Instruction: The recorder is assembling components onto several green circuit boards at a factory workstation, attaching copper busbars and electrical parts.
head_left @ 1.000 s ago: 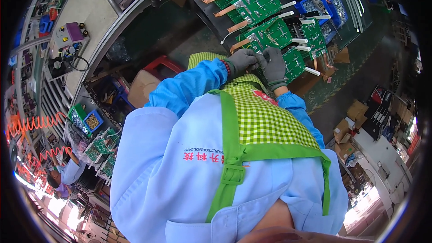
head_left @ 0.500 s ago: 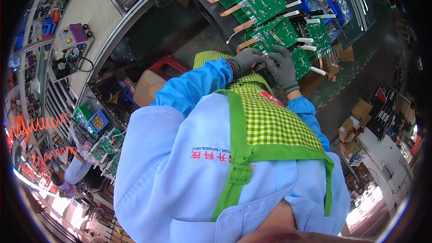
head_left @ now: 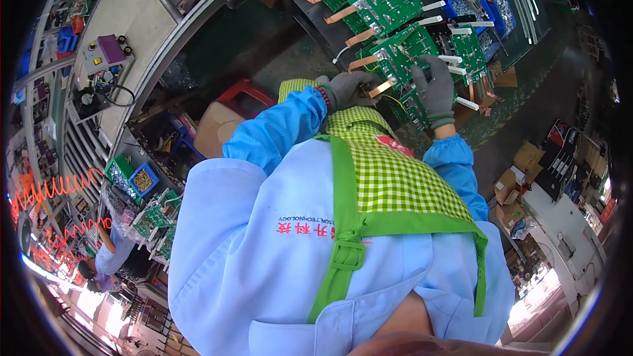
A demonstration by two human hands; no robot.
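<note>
My left hand [head_left: 351, 89], in a grey glove, is beside the near edge of a green circuit board [head_left: 403, 51] with copper strips. Its fingers are bent together close to a copper strip [head_left: 382, 88]; what they hold, if anything, is hidden. My right hand [head_left: 436, 87], also gloved in grey, is over the board's right corner and the edge of a smaller green board [head_left: 414, 107]. Its fingers are bent and apart, with nothing visible in them. A thin yellow wire runs between the two hands.
More green boards [head_left: 389, 3] with copper strips and white tabs stand in a row on the dark bench. Blue bins [head_left: 504, 13] of small metal parts are at the back right. A red stool [head_left: 245, 97] is left of my left arm, and a purple-and-grey control box [head_left: 107, 53] is farther left.
My hands have moved apart: the left went slightly left, the right went right and up from the board's near corner. The copper strip between them is now uncovered.
</note>
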